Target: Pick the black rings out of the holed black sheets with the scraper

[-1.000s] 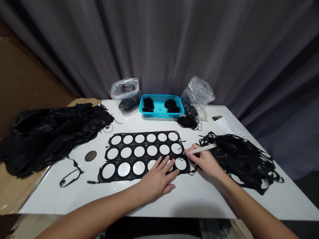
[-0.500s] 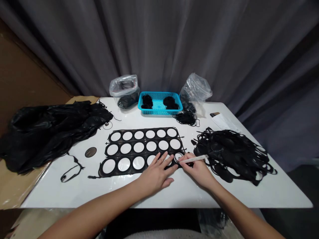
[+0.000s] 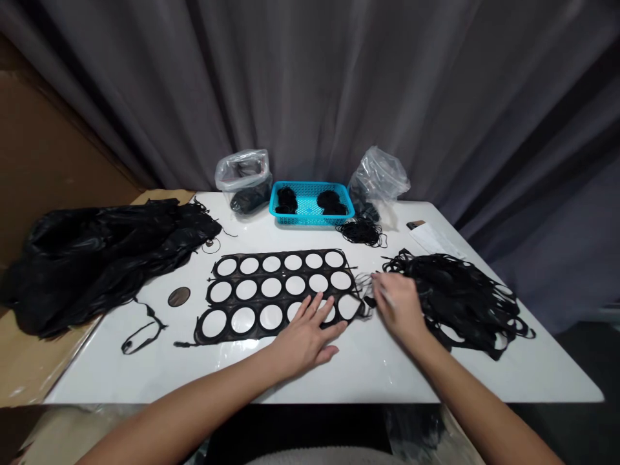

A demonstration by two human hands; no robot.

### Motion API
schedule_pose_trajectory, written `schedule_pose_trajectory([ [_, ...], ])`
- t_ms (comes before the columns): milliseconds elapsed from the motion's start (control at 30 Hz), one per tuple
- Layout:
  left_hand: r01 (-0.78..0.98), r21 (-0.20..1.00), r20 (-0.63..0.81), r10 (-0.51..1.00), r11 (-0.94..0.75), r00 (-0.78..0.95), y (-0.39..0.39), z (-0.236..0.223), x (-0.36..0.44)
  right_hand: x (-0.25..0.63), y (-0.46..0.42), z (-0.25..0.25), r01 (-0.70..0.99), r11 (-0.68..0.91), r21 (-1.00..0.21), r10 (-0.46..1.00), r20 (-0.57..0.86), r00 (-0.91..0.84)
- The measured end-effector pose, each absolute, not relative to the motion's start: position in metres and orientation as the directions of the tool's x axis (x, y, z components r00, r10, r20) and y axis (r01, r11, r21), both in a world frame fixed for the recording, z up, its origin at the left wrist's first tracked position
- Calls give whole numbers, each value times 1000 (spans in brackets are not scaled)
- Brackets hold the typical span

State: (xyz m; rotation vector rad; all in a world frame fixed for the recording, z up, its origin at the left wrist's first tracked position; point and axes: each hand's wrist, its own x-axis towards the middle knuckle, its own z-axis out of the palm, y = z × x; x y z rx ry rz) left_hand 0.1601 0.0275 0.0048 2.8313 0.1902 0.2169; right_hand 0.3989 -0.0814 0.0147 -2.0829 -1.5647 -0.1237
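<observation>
A black sheet (image 3: 258, 276) with rows of round holes lies flat on the table. My left hand (image 3: 310, 329) rests on its lower right part, fingers spread, covering some of the holes. Just off the sheet's right edge, my right hand (image 3: 400, 303) is closed around a thin pale stick-like tool (image 3: 387, 298), mostly hidden by the fingers. Beside its fingertips, thin black strands (image 3: 364, 282) are smeared by motion. The sheet's lower right corner looks pulled up near these strands. Whether they hang from the fingers or the tool I cannot tell.
A heap of black cut-out strips (image 3: 465, 297) lies to the right, a black sheet pile (image 3: 106, 258) to the left. Behind stand a blue basket (image 3: 312, 219) and two clear bags (image 3: 242, 169). A dark disc (image 3: 179, 296) and a loose strip (image 3: 145, 332) lie left.
My right hand has moved right and slightly up from the lower right hole, with thin black strands now stretched or trailing beside it. My left hand stays in place.
</observation>
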Motion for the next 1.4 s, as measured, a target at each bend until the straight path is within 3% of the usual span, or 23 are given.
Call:
schedule_pose_trajectory([
  [67, 91, 294, 149, 139, -951, 979, 28, 7, 157, 423, -72, 23, 848, -329, -415, 780, 388, 492],
  [167, 81, 268, 163, 128, -960, 978, 28, 12, 146, 427, -63, 34, 706, -336, -624, 785, 229, 575],
  [300, 154, 230, 151, 192, -961, 970, 26, 14, 122, 380, -60, 38, 489, -229, -842, 910, -6, 416],
  [433, 173, 234, 150, 211, -957, 966, 24, 9, 110, 334, -62, 34, 432, -184, -883, 968, -87, 235],
  [1000, 186, 283, 131, 230, -941, 964, 23, 7, 110, 315, -69, 25, 595, -78, -800, 986, 24, 162],
  [1067, 194, 284, 126, 237, -939, 963, 23, 9, 111, 309, -74, 22, 677, 4, -736, 988, 108, 111],
  [1233, 195, 302, 127, 242, -933, 962, 24, 8, 112, 307, -78, 17, 874, 209, -439, 962, 253, -103],
  [1300, 192, 305, 131, 240, -933, 962, 24, 6, 111, 326, -69, 19, 925, 132, -357, 964, 264, -36],
  [1400, 189, 308, 144, 242, -933, 960, 23, 4, 108, 371, -48, 24, 942, -140, -306, 909, 337, 245],
])
